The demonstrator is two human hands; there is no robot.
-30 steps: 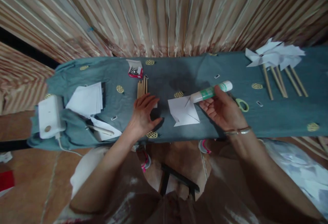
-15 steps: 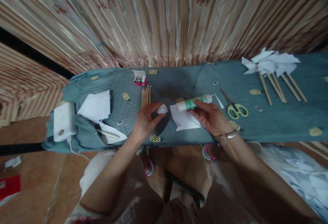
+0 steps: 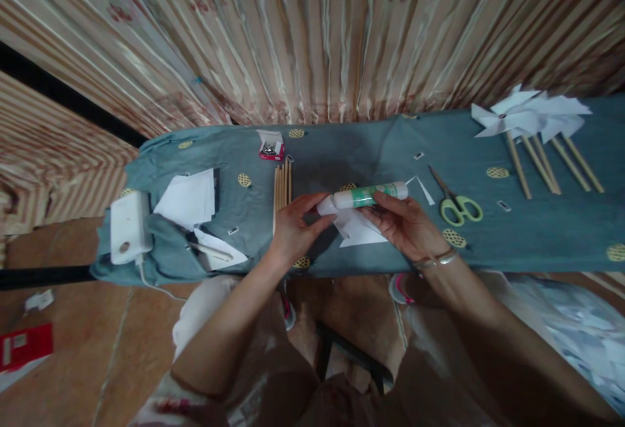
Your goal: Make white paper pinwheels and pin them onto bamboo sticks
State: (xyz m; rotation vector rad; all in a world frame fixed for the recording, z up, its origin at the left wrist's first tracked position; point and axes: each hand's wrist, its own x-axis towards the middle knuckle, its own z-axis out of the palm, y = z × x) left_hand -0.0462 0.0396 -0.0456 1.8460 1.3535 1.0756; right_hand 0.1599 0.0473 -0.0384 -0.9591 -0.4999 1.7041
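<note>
The left hand (image 3: 297,230) is pinching a cap (image 3: 325,205) at the tip of a glue stick (image 3: 360,196) the right hand (image 3: 411,224) is gripping. Capping is seemingly proceeding, calling for straight alignment.

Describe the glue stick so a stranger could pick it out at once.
Find the long teal tablecloth, then the right hand above it. This hand holds the glue stick, while the left hand holds a white cap at its end. The stick's green label sets it apart from the plain white paper below and the wooden sticks nearby.
</note>
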